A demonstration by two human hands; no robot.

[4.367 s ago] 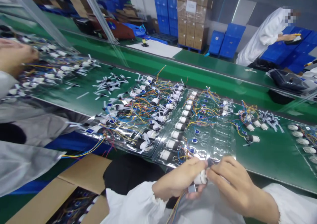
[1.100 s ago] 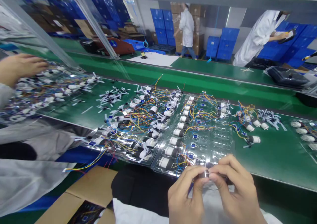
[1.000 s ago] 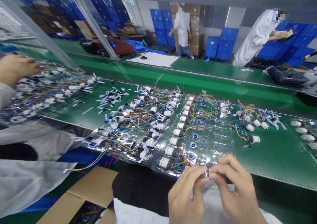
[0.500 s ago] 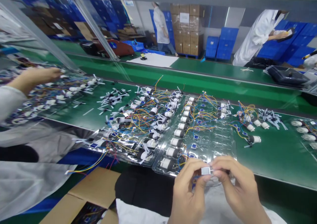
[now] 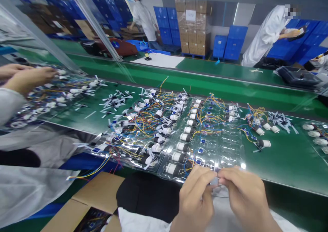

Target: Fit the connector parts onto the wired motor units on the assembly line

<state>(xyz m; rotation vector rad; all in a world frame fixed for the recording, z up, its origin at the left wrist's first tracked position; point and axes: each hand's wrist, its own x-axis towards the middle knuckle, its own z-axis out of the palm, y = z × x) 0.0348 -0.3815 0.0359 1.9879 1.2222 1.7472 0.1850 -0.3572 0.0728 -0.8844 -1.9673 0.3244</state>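
Low at the right centre, my left hand point(image 5: 196, 194) pinches a small silver-grey piece point(image 5: 214, 181) between thumb and fingers. My fingertips cover most of it, so its exact kind does not show. My right hand point(image 5: 244, 191) is closed too, thumb and forefinger pinched at the right end of the same piece. Just beyond my hands lies a clear plastic tray point(image 5: 230, 146) with a column of small white-and-black motors point(image 5: 181, 146) on its left side. Thin coloured wires point(image 5: 205, 133) and small blue boards point(image 5: 201, 150) are attached to them.
A second tray point(image 5: 160, 162) of wired motors adjoins on the left. Loose motors point(image 5: 263, 143) and white strips point(image 5: 280, 122) lie rightward on the green table point(image 5: 294, 163). At far left a co-worker's hands point(image 5: 30, 76) handle parts. An open carton point(image 5: 99, 191) stands below.
My fingers have closed further over the silver-grey piece, hiding more of it. At far left the co-worker's second hand has come into view. A person in the background has moved left.
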